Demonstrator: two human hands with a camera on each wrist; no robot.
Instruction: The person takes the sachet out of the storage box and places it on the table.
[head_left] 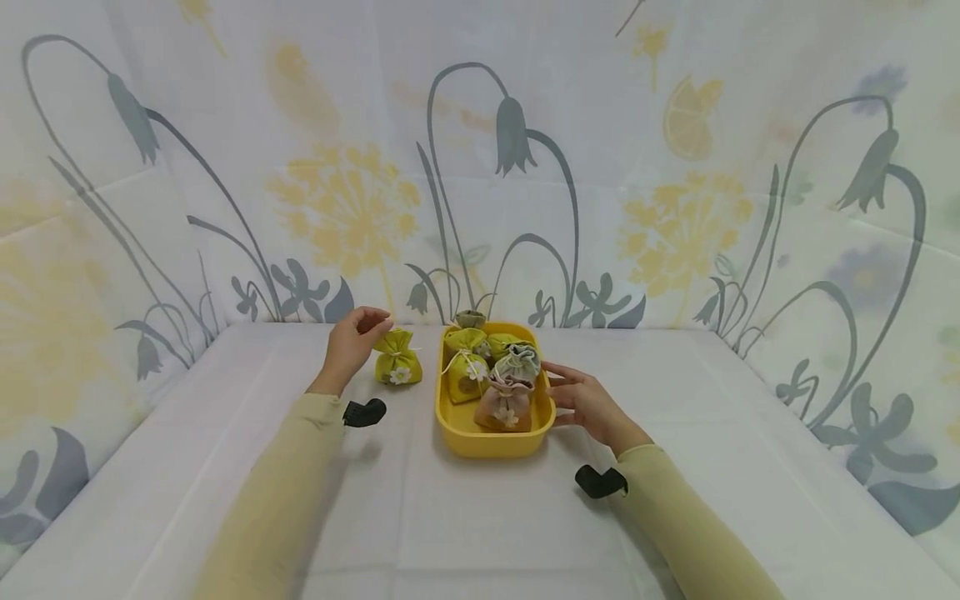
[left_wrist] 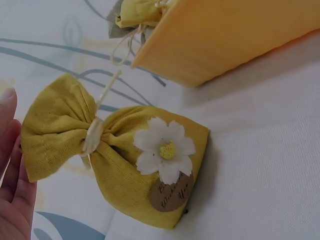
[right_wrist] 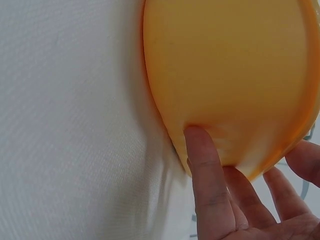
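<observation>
A yellow-green drawstring pouch [head_left: 399, 367] with a white flower stands on the table, left of the yellow plastic basket [head_left: 491, 446]. My left hand [head_left: 355, 342] is at the pouch's gathered top. In the left wrist view, its fingers [left_wrist: 22, 200] reach the edge of the fabric, and the thumb stands apart from it. My right hand [head_left: 592, 407] touches the basket's right outer wall with extended fingers [right_wrist: 207, 175]. Inside the basket are several pouches, among them a yellow-green pouch [head_left: 467, 375], a pale green pouch [head_left: 519, 362] and a pinkish-brown pouch [head_left: 506, 408].
A white cloth [head_left: 480, 533] covers the table. Behind it hangs a floral curtain [head_left: 480, 208], which also runs along both sides. Black curved pieces [head_left: 365, 412] stick out at both wrists.
</observation>
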